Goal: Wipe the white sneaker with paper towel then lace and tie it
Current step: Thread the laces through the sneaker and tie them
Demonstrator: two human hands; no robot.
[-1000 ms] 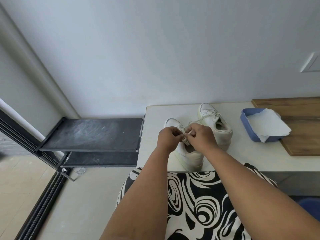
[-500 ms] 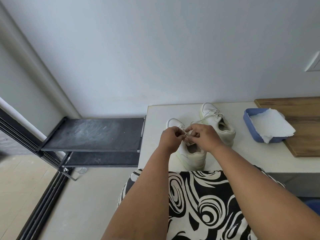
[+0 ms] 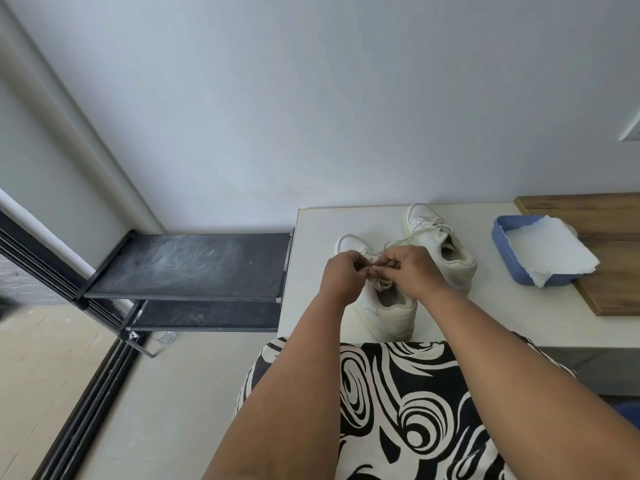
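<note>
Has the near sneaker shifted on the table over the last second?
No. The near sneaker keeps its place by the table's front edge and beside the far sneaker; the small offset between frames matches the camera's drift.

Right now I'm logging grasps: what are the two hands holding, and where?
Both the left hand and right hand pinch the lace of the nearer sneaker, above its tongue.
</note>
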